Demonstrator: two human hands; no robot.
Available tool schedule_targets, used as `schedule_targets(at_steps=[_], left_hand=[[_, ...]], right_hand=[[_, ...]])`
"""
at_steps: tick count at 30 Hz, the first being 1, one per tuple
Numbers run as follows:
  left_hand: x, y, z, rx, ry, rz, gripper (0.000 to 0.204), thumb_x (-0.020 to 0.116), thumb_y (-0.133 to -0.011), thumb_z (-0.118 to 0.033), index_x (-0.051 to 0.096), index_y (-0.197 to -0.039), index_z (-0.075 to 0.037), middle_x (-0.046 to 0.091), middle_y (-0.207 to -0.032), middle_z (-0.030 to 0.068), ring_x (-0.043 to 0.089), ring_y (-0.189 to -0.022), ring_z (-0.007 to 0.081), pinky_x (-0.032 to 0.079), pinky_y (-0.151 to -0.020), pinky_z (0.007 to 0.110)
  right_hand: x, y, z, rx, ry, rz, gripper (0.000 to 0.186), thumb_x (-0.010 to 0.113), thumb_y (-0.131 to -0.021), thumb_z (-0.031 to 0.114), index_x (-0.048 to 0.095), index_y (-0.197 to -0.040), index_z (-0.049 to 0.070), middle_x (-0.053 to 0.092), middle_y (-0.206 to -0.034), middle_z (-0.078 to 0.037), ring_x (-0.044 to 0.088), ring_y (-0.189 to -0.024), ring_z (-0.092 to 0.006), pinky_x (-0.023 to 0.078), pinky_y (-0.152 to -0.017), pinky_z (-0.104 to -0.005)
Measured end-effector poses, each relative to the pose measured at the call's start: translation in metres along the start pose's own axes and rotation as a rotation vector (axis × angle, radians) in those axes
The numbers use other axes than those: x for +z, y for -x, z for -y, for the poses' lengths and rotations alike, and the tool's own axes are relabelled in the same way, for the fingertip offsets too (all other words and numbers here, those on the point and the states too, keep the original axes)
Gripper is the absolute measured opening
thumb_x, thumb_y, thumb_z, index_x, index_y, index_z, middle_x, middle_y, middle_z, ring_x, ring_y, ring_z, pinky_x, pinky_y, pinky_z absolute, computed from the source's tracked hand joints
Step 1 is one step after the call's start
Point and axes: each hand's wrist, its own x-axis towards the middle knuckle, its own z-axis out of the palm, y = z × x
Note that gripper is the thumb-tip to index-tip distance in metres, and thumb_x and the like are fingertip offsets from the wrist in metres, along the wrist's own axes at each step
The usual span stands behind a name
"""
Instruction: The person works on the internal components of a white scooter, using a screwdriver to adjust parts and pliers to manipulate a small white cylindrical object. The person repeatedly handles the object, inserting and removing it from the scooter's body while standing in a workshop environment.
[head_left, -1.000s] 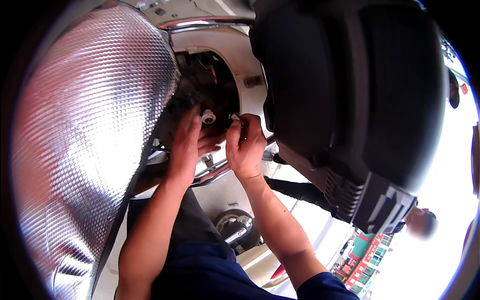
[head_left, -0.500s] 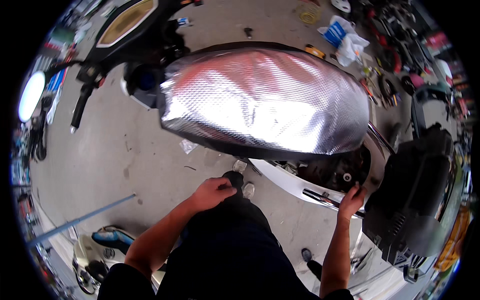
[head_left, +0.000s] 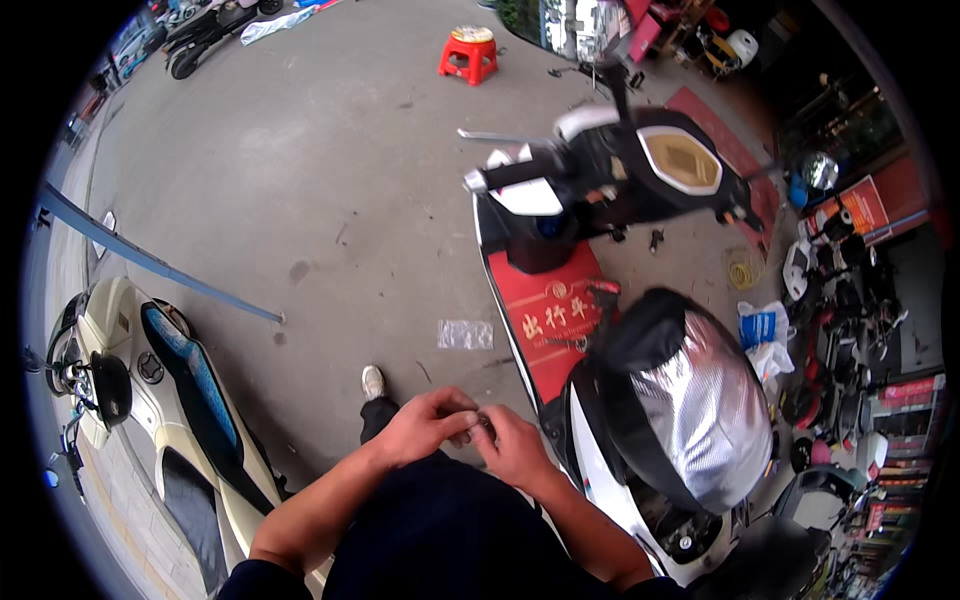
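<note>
My left hand and my right hand meet in front of my body, fingers pinched together. Between their fingertips is a small dark piece, too small and covered to name. Just right of them stands a white and black scooter, with a red floor mat and a blurred dashboard. Its seat, under a shiny silver cover, is tipped up, and part of the opening beneath it shows. Neither hand touches the scooter.
At my left is a cream scooter with a blue-lined footwell, near a slanting blue pole. A clear plastic bag lies on the floor ahead. Farther off stands a red stool. Parts and bags crowd the right side.
My right hand has left the scooter's rear body and come across to my left hand. My view has turned left, so the scooter now stands at my right.
</note>
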Motion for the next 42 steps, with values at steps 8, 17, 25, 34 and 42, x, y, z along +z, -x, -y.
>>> schedule_targets(at_steps=[8,17,25,34,42], left_hand=[[-0.225,-0.001,-0.083,-0.008,0.281,-0.225,0.013,0.061,-0.092,-0.013,0.059,-0.094,0.000,0.064,-0.081,0.0085,0.061,-0.065,0.0153,0.051,-0.059,0.029],[-0.395,-0.117,-0.203,0.081,0.187,-0.346,0.019,0.052,-0.099,-0.022,0.053,-0.097,-0.003,0.060,-0.083,0.0054,0.061,-0.070,0.0137,0.055,-0.059,0.029],[-0.505,-0.228,-0.330,0.020,0.104,-0.561,0.014,0.050,-0.095,-0.014,0.056,-0.099,-0.002,0.062,-0.088,0.0083,0.060,-0.075,0.0169,0.051,-0.061,0.030],[-0.573,-0.471,-0.411,-0.119,0.182,-0.422,0.016,0.052,-0.095,-0.016,0.052,-0.099,0.000,0.060,-0.090,0.0077,0.062,-0.081,0.0193,0.055,-0.070,0.034],[-0.508,-0.761,-0.603,-0.128,-0.141,0.199,0.011,0.046,-0.097,-0.012,0.053,-0.100,-0.003,0.048,-0.067,0.0002,0.042,-0.054,0.0082,0.035,-0.048,0.023]], right_hand=[[0.106,-0.223,0.086,-0.097,-0.004,0.282,0.027,0.056,-0.093,0.030,0.056,-0.102,0.004,0.065,-0.091,-0.019,0.062,-0.085,-0.0400,0.048,-0.069,-0.0451],[0.117,-0.491,0.126,-0.069,0.099,0.488,0.040,0.057,-0.089,0.038,0.058,-0.085,-0.001,0.065,-0.074,-0.019,0.064,-0.073,-0.0394,0.049,-0.065,-0.0474],[0.118,-0.724,0.112,-0.142,-0.082,0.679,0.039,0.060,-0.083,0.035,0.060,-0.094,-0.002,0.066,-0.081,-0.021,0.064,-0.077,-0.0393,0.050,-0.069,-0.0471],[-0.006,-0.897,0.060,-0.115,-0.201,0.373,0.026,0.058,-0.088,0.026,0.058,-0.094,0.000,0.064,-0.080,-0.019,0.062,-0.078,-0.0385,0.047,-0.068,-0.0472],[-0.281,-0.988,0.045,-0.028,-0.021,-0.331,0.015,0.063,-0.085,0.010,0.061,-0.099,0.003,0.061,-0.088,-0.010,0.062,-0.080,-0.0270,0.050,-0.070,-0.0357]])
